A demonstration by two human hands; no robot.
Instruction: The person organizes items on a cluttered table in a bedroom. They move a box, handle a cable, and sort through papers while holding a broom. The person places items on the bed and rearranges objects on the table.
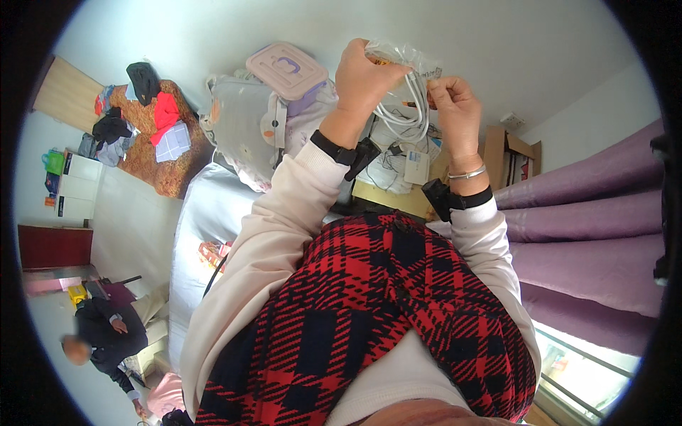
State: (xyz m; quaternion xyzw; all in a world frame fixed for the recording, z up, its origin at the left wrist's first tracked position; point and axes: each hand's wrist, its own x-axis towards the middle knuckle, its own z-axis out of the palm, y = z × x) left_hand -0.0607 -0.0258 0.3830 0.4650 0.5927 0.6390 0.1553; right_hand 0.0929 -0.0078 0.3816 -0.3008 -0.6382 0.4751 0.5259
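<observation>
Both arms reach up and away from me. My left hand (364,79) is closed on a crumpled clear plastic bag (392,52), its thumb laid across the near side. A coiled white cable (405,125) hangs in loops between my hands, next to the bag; how much of it lies inside the plastic I cannot tell. My right hand (455,106) pinches the bag's right edge with thumb and fingers. Below the coil, a tabletop (380,197) holds dark cables (389,150), a small white box (417,167) and more clear plastic.
Left of the table, a lidded storage box (288,69) stands beside grey patterned bedding (241,117). An open cardboard box (510,153) and purple curtains (582,213) are on the right. Clothes lie on a brown patterned cover (135,135) farther left. Another person (117,334) is at lower left.
</observation>
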